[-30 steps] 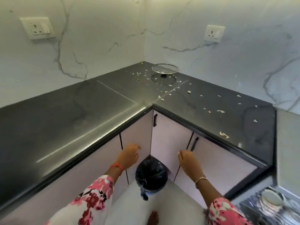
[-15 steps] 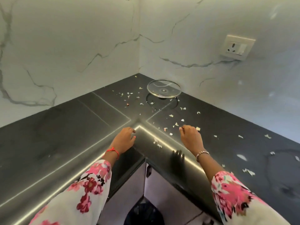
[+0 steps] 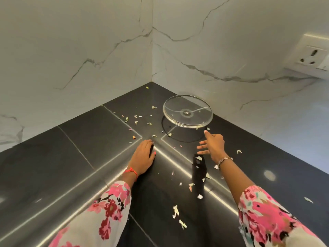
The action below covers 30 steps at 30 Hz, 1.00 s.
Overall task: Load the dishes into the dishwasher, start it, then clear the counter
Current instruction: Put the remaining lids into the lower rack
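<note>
Head view: left hand (image 3: 144,154) rests flat on dark counter (image 3: 89,148), fingers (image 3: 148,142) straight and together. Right hand (image 3: 212,145) hovers with its fingers spread, holding nothing, index tip just beside the glass lid (image 3: 187,111) on the counter near the wall corner. Scraps (image 3: 175,212) scattered around both hands.

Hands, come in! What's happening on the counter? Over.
Left hand open, flat on counter. Right hand open, beside glass lid. Scraps scattered all around.
</note>
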Available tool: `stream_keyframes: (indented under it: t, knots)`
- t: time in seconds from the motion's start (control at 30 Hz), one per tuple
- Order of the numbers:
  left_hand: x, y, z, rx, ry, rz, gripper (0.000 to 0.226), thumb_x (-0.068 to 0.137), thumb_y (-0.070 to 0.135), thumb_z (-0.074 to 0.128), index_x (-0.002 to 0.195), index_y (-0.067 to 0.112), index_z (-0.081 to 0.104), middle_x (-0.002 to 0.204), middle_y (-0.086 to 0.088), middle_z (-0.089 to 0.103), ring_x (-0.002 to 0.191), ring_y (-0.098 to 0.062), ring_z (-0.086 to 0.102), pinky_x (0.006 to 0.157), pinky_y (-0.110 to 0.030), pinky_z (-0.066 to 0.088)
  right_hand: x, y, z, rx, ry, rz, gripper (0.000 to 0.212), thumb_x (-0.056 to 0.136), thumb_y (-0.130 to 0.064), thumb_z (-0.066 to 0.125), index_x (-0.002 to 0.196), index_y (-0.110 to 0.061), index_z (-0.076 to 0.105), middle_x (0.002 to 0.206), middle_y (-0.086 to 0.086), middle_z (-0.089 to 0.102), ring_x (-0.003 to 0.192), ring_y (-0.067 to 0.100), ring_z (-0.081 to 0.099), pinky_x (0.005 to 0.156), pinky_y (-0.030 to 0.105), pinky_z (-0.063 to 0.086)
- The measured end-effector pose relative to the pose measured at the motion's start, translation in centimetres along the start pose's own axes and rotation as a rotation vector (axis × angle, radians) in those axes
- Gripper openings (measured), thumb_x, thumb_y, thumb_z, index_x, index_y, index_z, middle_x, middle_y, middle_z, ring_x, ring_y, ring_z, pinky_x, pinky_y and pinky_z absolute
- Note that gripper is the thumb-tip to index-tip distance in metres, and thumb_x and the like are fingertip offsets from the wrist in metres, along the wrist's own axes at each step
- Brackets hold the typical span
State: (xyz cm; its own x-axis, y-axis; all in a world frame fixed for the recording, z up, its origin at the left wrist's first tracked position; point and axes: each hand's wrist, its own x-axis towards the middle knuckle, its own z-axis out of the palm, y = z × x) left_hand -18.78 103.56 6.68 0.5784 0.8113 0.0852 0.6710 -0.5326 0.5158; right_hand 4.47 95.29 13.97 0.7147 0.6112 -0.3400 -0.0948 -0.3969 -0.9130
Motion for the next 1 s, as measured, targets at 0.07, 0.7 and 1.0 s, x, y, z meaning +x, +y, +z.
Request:
stream_keyframes:
  t: [0.07,0.7,1.0]
  knots:
    - [0.5,-0.8,1.1,0.073,0.037,0.011,0.067,0.085,0.048,0.021,0.134,0.008,0.042,0.143,-0.007,0.041,0.136,-0.021,0.032,0.115,-0.03,0.021,2.1,-0.6,0.9,0.016,-0.006,0.037,0.03,0.095,-0.027,0.049,0.099,0.002,0.048,0.077,0.018,0.057,0.058,0.03,0.061,0.036,0.034,0.052]
    - [0.9,-1.7,2.5,0.16,0.051,-0.005,0.069,0.083,0.05,0.012,0.147,0.024,0.016,0.155,0.01,0.014,0.143,-0.005,0.004,0.115,-0.022,-0.002,8.4,-1.5,5.3,0.644,0.09,0.291,0.013,0.085,0.012,0.05,0.077,0.003,0.051,0.075,0.019,0.062,0.04,0.025,0.063,0.072,0.048,0.057]
    - [-0.4,-0.7,1.0,0.016,0.009,0.012,0.056,0.089,0.036,0.041,0.139,0.009,0.037,0.15,-0.005,0.03,0.141,-0.018,0.021,0.118,-0.032,0.012,0.3,1.8,1.4,0.68,0.15,0.29,0.024,0.082,0.019,0.041,0.09,0.0,0.052,0.068,0.016,0.054,0.056,0.031,0.061,0.056,0.05,0.055]
